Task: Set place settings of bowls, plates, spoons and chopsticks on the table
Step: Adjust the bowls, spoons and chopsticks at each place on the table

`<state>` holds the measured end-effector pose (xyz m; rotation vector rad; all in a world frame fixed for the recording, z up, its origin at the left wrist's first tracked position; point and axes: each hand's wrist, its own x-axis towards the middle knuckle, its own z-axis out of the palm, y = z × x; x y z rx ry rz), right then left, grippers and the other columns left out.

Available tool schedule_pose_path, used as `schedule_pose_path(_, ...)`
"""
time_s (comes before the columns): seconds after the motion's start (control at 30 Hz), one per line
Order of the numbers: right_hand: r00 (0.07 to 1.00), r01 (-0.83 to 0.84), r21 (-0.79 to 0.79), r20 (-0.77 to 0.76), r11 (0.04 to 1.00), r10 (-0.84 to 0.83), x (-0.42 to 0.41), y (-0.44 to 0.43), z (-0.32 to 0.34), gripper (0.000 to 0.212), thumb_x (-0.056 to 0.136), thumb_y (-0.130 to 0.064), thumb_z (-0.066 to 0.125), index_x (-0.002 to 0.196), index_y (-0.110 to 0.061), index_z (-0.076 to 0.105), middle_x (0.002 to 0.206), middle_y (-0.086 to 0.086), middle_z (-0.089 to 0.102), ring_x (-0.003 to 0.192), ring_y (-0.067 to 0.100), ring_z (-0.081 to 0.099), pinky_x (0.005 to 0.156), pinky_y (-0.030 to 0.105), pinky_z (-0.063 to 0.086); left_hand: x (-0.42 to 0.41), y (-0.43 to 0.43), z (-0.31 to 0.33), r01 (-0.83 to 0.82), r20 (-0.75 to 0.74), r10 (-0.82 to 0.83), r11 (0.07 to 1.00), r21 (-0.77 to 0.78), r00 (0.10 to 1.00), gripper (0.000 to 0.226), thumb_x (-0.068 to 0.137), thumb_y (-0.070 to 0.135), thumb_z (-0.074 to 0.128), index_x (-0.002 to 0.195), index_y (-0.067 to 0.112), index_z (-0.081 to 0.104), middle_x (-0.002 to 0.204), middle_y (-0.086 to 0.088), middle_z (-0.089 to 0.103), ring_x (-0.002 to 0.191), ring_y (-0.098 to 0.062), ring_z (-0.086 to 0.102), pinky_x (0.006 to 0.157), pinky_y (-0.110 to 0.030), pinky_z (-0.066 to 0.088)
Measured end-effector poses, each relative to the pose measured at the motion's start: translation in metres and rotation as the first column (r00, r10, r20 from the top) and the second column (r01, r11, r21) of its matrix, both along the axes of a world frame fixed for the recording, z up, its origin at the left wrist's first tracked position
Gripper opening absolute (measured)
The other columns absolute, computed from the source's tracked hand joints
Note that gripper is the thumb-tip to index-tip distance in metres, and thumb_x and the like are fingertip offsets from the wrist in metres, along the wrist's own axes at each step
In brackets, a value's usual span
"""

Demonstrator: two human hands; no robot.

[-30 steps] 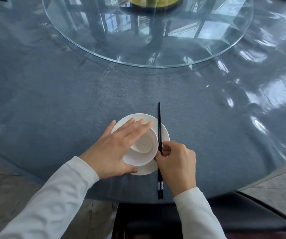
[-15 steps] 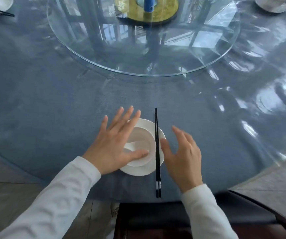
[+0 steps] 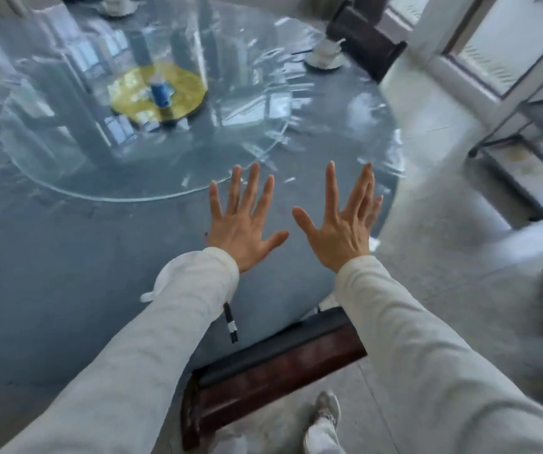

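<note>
Now left hand (image 3: 242, 227) and right hand (image 3: 342, 229) spread over table (image 3: 67, 273) edge.

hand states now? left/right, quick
Left hand: open, fingers spread, holding nothing, raised above the table.
Right hand: open, fingers spread, holding nothing.

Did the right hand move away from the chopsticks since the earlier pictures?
Yes. The right hand was gripping the chopsticks beside the plate; now it is open and raised, fingers spread, further up the table from them.
</note>
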<state>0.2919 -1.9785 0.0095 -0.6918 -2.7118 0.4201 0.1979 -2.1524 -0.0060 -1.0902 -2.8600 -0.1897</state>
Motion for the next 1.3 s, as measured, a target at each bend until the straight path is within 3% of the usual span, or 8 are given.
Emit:
schedule_pose_path(0.23, 0.985, 0.168, 0.089, 0.021, 0.982, -0.17, 0.105, 0.166, 0.023, 0.092, 0.089, -0.086, 0.028, 0.162, -0.043, -0.008, 0.169, 0.019, -0.024, 0.157, 0.04, -0.014, 0.124, 0.065, -0.004, 0.054, 0.161, 0.032, 0.131, 0.009, -0.131, 0.991, 0.024, 0.991, 0.093, 0.087, 0.085, 0.004, 0.157, 0.031, -0.025, 0.164, 0.002, -0.036, 0.151, -0.026, -0.033, 0.118, -0.065, -0.016)
schedule_pose_path(0.47, 0.961, 0.231, 0.149, 0.118, 0.962, -0.249, 0.194, 0.336, 0.037, 0.092, 0.087, -0.088, 0.023, 0.154, -0.048, -0.025, 0.167, 0.016, -0.03, 0.156, 0.04, -0.023, 0.122, 0.066, -0.012, 0.125, 0.327, 0.042, 0.104, 0.052, -0.106, 0.994, 0.046, 0.993, 0.093, 0.08, 0.086, -0.012, 0.152, 0.033, -0.036, 0.16, 0.002, -0.043, 0.151, -0.028, -0.033, 0.119, -0.065, -0.016)
schedule_pose_path(0.63, 0.958, 0.23, 0.131, 0.144, 0.964, -0.248, 0.21, 0.42, 0.054, 0.093, 0.087, -0.089, 0.024, 0.158, -0.046, -0.019, 0.166, 0.015, -0.034, 0.154, 0.039, -0.026, 0.122, 0.066, -0.014, 0.146, 0.413, 0.048, 0.094, 0.065, -0.097, 0.995, 0.044, 0.993, 0.095, 0.081, 0.087, -0.006, 0.153, 0.031, -0.033, 0.161, 0.001, -0.043, 0.15, -0.028, -0.035, 0.119, -0.065, -0.017)
schedule_pose_path(0.9, 0.954, 0.241, 0.114, 0.152, 0.964, -0.257, 0.167, 0.546, 0.041, 0.093, 0.086, -0.09, 0.02, 0.157, -0.046, -0.02, 0.164, 0.015, -0.037, 0.154, 0.039, -0.028, 0.121, 0.066, -0.015, 0.095, 0.549, 0.043, 0.097, 0.011, -0.097, 0.995, 0.011, 0.995, 0.096, 0.084, 0.088, 0.002, 0.153, 0.031, -0.034, 0.161, 0.0, -0.042, 0.151, -0.029, -0.034, 0.119, -0.067, -0.015)
schedule_pose_path(1.07, 0.959, 0.226, 0.136, 0.144, 0.965, -0.245, 0.097, 0.651, 0.031, 0.093, 0.085, -0.092, 0.017, 0.156, -0.048, -0.023, 0.165, 0.014, -0.036, 0.154, 0.039, -0.028, 0.118, 0.063, -0.021, 0.036, 0.661, 0.039, 0.076, -0.001, -0.076, 0.997, 0.023, 0.997, 0.096, 0.087, 0.086, 0.007, 0.153, 0.03, -0.033, 0.162, -0.002, -0.04, 0.151, -0.03, -0.032, 0.119, -0.067, -0.013)
schedule_pose_path(1.3, 0.964, 0.229, 0.123, 0.108, 0.966, -0.242, -0.006, 0.792, 0.055, 0.092, 0.084, -0.092, 0.016, 0.156, -0.048, -0.021, 0.165, 0.013, -0.036, 0.155, 0.04, -0.025, 0.121, 0.065, -0.017, -0.052, 0.804, 0.067, 0.061, 0.007, -0.062, 0.998, 0.031, 0.998, 0.096, 0.088, 0.085, 0.008, 0.155, 0.028, -0.031, 0.163, -0.003, -0.038, 0.152, -0.03, -0.032, 0.119, -0.064, -0.014)
